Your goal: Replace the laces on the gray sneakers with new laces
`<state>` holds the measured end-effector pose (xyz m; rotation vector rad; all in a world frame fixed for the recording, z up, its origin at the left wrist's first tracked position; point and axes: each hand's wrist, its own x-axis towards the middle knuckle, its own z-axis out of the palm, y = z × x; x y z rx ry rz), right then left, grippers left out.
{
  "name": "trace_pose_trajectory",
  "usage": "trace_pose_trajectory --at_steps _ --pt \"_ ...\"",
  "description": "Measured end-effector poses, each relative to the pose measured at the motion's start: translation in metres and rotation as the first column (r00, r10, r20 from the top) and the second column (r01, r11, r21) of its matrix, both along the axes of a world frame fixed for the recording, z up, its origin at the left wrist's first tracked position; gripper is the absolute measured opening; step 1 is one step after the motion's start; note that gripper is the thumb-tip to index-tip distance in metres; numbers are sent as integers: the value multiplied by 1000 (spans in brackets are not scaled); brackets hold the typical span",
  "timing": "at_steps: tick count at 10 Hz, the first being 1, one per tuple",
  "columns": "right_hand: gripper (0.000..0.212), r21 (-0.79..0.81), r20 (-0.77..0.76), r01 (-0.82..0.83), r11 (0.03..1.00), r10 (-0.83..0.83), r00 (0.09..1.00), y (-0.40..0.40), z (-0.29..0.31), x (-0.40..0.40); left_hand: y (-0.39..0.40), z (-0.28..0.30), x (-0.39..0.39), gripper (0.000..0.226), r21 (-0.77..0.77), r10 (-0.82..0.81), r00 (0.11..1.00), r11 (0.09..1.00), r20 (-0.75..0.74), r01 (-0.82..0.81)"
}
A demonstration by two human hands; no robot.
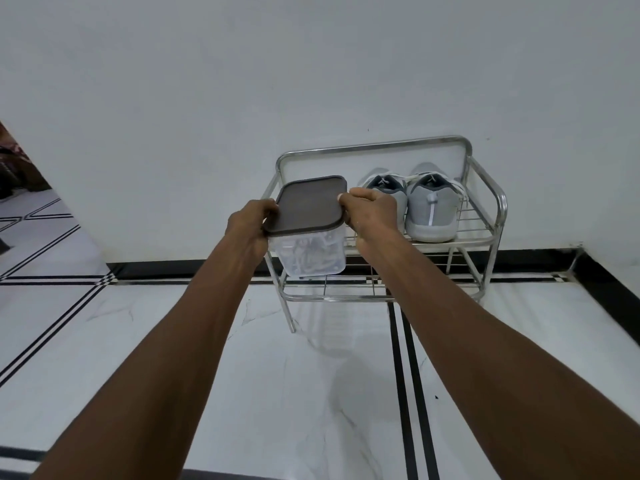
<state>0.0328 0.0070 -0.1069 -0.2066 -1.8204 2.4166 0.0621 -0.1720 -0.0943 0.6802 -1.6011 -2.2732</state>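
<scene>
Steel rack (485, 174) (gray sneakers (431, 209) atop)

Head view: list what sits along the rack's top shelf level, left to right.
left hand → lidded clear container → right hand → left gray sneaker → right gray sneaker → rack's right rail

Rack rail (374, 144) above sneakers (412, 206) — floorward open

Rack (485, 174): stands on the floor (311, 375) against the wall (311, 81). Upper shelf, right half: we find the two sneakers (433, 209) side by side, heels toward us, toes to the wall. Left half: container (308, 254), lid (304, 206) on top, laces (311, 256) inside. Our left hand (249, 223) sits at its left side, our right hand (372, 211) at its right, between container and sneakers.
</scene>
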Motion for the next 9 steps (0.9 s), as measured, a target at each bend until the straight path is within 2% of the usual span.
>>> trace_pose_trajectory --at_steps 1,2,3,4,5,6,7,9 --pt "12 47 -20 45 998 -44 999 -3 -8 -19 1 -6 -16 24 -27 -5 1000 1000 -24 4" --pt "3 126 -62 -17 992 25 998 -3 -10 -27 -1 -10 -34 16 -81 34 999 996 -17 -35" --pt "37 177 -119 -234 956 257 959 5 -9 -21 -3 -12 -46 11 -137 43 999 990 -5 -43" --pt "79 332 -151 -375 865 441 885 17 -19 -22 -4 -15 -56 8 -191 17 1000 981 -20 -20" --pt "77 469 -212 -294 833 429 878 20 -22 -29 0 -15 -63 14 -290 -17 999 957 -37 5" --pt "66 593 -230 -186 784 386 893 16 -16 -38 1 -10 -66 21 -496 -49 999 867 6 45" --pt "53 688 -210 -107 718 338 917 14 -12 -47 4 3 -67 26 -702 -91 991 700 96 133" --pt "46 764 -162 -47 643 262 951 9 23 -46 21 61 -46 35 -859 -55 993 496 109 122"
